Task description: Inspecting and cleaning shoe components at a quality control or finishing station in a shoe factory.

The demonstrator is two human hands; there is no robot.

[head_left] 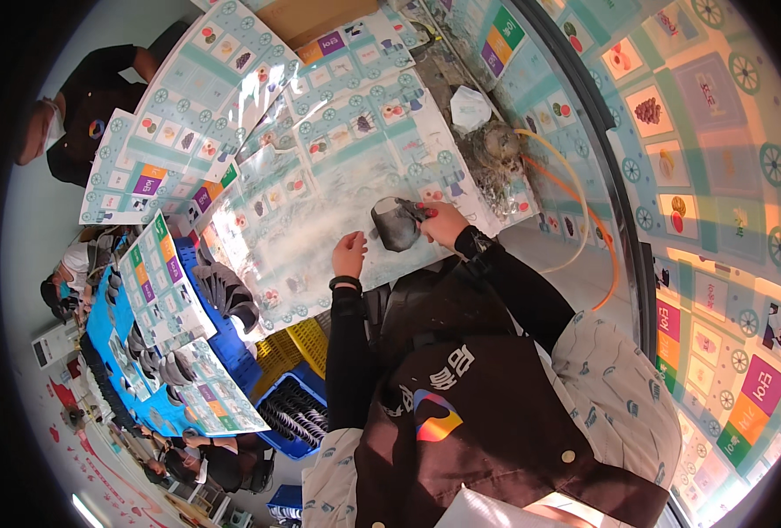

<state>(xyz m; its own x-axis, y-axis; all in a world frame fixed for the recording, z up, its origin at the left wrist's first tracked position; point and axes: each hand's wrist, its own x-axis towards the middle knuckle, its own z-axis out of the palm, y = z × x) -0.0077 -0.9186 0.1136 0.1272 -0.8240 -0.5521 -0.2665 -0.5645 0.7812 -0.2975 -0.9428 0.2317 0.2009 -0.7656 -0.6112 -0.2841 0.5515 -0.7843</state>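
My right hand grips a dark grey rounded piece by its narrow end, above the dusty patterned worktop. The piece is flat or slightly curved, with a pale upper edge; I cannot make out its exact kind. To its left, my left hand hovers close to the near edge of the worktop. Its fingers are loosely bent and apart, with nothing seen in them. A gap separates it from the piece.
Dark curved pieces lie fanned at the left, near a blue crate of similar pieces and a yellow crate. A dusty round machine part, crumpled white wrapping and an orange hose are at right. People work at left.
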